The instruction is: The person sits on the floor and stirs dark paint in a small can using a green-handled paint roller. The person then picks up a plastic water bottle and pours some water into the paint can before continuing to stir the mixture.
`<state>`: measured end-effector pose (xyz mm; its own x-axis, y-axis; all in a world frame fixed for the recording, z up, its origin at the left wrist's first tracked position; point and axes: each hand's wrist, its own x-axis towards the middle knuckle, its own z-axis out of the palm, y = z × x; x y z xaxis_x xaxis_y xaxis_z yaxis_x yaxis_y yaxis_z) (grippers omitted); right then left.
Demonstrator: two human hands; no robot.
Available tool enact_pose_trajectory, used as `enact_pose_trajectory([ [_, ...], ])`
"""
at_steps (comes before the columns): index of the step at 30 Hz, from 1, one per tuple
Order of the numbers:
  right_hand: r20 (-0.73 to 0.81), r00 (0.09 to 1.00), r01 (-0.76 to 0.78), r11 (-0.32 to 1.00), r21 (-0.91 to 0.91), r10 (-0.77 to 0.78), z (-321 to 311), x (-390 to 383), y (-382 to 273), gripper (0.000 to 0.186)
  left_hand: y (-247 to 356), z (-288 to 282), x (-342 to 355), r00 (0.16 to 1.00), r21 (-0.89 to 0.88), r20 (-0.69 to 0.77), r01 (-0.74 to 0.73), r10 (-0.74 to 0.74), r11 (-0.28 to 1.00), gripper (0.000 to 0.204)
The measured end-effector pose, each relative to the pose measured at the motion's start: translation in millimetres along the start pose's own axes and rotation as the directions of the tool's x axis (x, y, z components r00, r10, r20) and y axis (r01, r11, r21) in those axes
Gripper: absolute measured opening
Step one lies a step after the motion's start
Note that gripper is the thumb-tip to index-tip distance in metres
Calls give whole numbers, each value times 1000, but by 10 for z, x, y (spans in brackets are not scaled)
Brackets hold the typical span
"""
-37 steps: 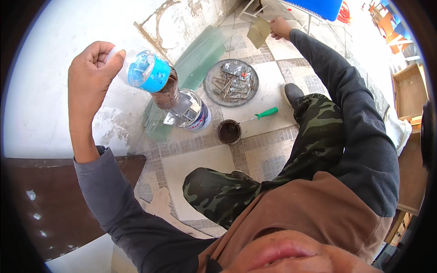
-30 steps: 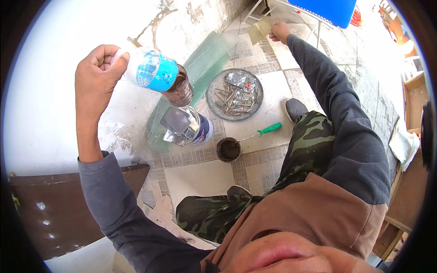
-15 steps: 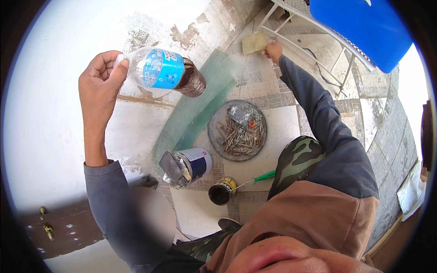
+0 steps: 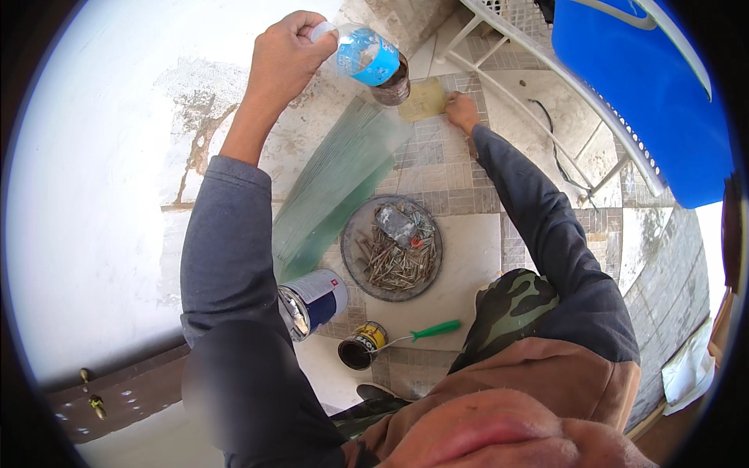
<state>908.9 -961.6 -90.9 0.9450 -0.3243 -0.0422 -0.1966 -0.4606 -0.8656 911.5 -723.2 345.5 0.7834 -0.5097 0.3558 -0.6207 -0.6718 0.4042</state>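
Note:
My left hand [image 4: 289, 58] grips a clear plastic bottle [image 4: 373, 58] at its white cap. The bottle has a blue label and dark brown contents at its bottom end, and it tilts with that end down to the right. Just right of and below it, my right hand [image 4: 463, 111] pinches the right edge of a flat, yellowish square piece [image 4: 424, 100]. The piece's material cannot be made out; it appears to lie low, close to the floor. Below the bottle, ribbed greenish glass panes [image 4: 331, 175] lean in a stack against the wall side.
A round tray [image 4: 353, 274] holds many nails. Nearer me stand a large paint tin [image 4: 326, 295] and a small open can [image 4: 373, 335] with a green-handled roller [image 4: 435, 330]. A white metal frame [image 4: 577, 90] with a blue seat [image 4: 647, 101] stands at the right.
My left hand has carried the bottle away from me and rightward, close to the yellowish piece. My right hand and the piece have shifted slightly down and left in the picture.

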Motion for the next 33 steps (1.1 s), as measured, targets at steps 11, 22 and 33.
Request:
enact_pose_trajectory([
  [11, -117, 974, -157, 949, 273, 195, 453, 70, -130, 42, -349, 908, 337, 993, 8, 63, 104, -105, 995, 40],
  [22, 205, 951, -310, 725, 615, 233, 217, 40, -268, 59, -891, 1466, 245, 978, 30, 167, 123, -126, 992, 38],
  [33, 201, 947, -322, 709, 627, 252, 173, -106, -206, 47, -1154, 1635, 282, 987, 99, 72, 135, -143, 986, 40],
])
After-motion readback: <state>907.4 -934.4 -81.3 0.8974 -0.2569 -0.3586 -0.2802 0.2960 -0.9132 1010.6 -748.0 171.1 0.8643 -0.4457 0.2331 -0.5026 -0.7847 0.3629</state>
